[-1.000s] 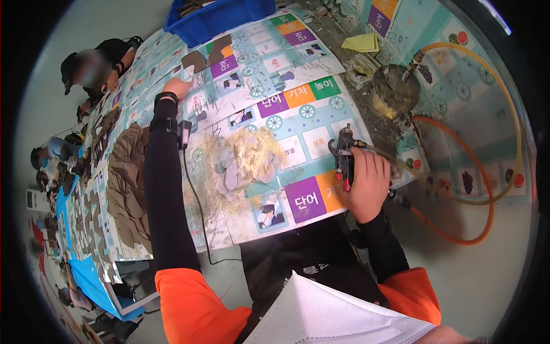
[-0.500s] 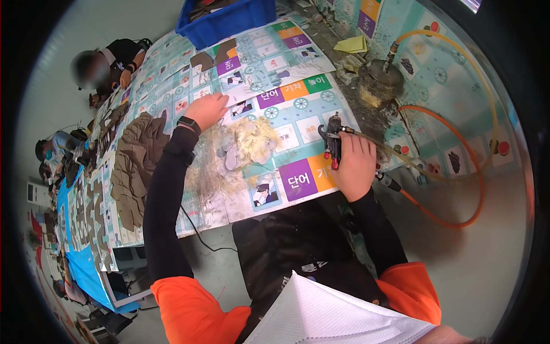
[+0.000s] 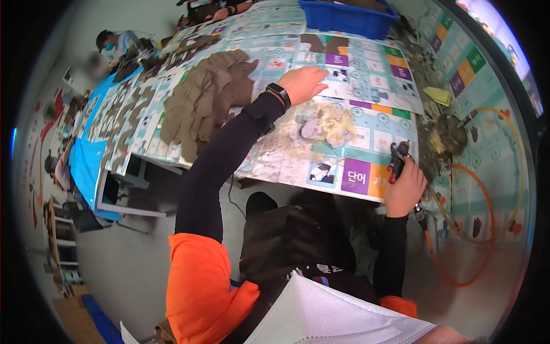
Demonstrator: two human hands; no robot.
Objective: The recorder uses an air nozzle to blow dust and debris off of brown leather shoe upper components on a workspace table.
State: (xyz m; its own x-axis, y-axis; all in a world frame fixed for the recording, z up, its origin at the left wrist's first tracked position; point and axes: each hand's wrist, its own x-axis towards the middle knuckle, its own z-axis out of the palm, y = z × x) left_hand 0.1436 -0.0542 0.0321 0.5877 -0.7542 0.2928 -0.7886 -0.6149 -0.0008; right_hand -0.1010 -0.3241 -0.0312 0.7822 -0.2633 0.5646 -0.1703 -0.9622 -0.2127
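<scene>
The right hand (image 3: 404, 189), at the right of centre in the frame, is clenched around a black and red handheld tool (image 3: 397, 162) whose head sticks up above the knuckles, near the front edge of the table (image 3: 366, 117). An orange hose (image 3: 487, 229) runs from below that hand and loops wide across the floor in the lower right of the frame.

The left hand (image 3: 302, 83) lies in the upper middle of the frame, stretched out over the table with its fingers spread loosely and flat on the printed mat; it grips nothing. A dark watch (image 3: 279, 93) sits on its wrist.

Between the two hands, a little above the centre, lies a heap of pale fuzzy scraps (image 3: 323, 125) with a grey piece in it. It is just below and to the right of the left hand, apart from the fingers, and up and to the left of the tool, also apart from it.

To the left of the heap, in the upper left-centre, brown cut pieces (image 3: 203, 97) lie overlapped in a broad stack. A blue bin (image 3: 344, 16) stands at the top edge of the frame, beyond the left hand. A yellow folded piece (image 3: 438, 96) lies at the upper right, and a dirty clump of debris (image 3: 444, 137) sits right of the tool. Another person (image 3: 114, 43) is in the far upper left.
</scene>
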